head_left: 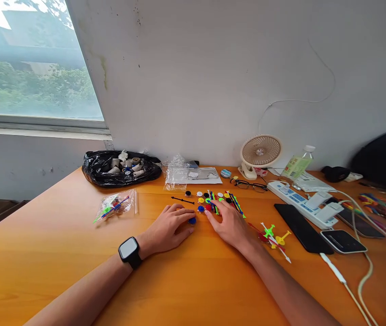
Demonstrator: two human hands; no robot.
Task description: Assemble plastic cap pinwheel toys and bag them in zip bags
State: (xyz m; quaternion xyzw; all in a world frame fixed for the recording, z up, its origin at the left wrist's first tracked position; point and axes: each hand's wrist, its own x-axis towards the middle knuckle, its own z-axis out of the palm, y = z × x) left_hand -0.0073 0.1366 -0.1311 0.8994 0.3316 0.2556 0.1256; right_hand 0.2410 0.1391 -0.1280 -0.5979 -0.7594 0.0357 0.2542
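No lettering or number can be read: the print on the green label (293,168) of the bottle (307,156) and on the round blue container (226,173) is too small and blurred.

A small round blue piece (192,221), partly covered, sits in front of multicoloured discs (200,200) and slim sticks (236,206).

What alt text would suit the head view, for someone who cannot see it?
A person's left hand is at a blue disc on a wooden table; the right hand is at small coloured rods and discs. Beyond, by the wall, are an open black bag and a small fan.
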